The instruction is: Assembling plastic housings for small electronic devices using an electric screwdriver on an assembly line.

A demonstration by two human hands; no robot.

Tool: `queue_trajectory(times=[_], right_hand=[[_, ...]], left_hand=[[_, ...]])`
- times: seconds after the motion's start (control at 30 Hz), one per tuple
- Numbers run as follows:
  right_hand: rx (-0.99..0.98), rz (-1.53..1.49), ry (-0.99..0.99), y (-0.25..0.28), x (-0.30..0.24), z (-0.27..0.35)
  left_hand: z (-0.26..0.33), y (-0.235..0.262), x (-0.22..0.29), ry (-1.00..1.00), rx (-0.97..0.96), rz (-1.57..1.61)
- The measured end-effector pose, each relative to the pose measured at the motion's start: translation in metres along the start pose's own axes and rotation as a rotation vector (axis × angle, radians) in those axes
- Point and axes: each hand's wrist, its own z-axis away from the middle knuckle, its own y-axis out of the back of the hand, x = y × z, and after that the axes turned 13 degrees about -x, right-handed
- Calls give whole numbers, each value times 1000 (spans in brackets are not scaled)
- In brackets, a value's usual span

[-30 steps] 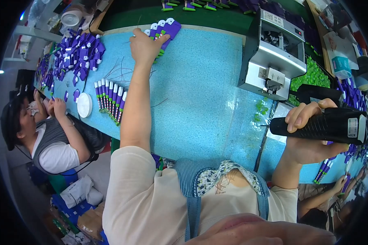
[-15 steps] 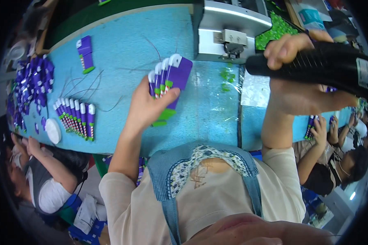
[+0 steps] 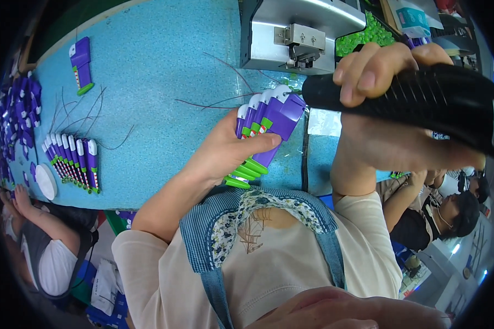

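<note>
Purple toy pieces (image 3: 266, 129) fill left hand (image 3: 225, 151); right hand (image 3: 389, 109) grips black screwdriver (image 3: 422, 101).

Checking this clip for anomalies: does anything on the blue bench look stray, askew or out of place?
Mostly orderly. Loose thin wires lie scattered above the neat row of purple parts, and one purple part lies alone, apart from that row. Nothing looks spilled or damaged.
</note>
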Motion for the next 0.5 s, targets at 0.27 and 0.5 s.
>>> queue_trajectory(times=[0.27,0.5], right_hand=[[70,-123,-114,-7,3,11],[41,-107,-107,-4,7,14]], left_hand=[[-1,-2,3,60,-18,-29],[-9,-3,1,-17,2,-25]])
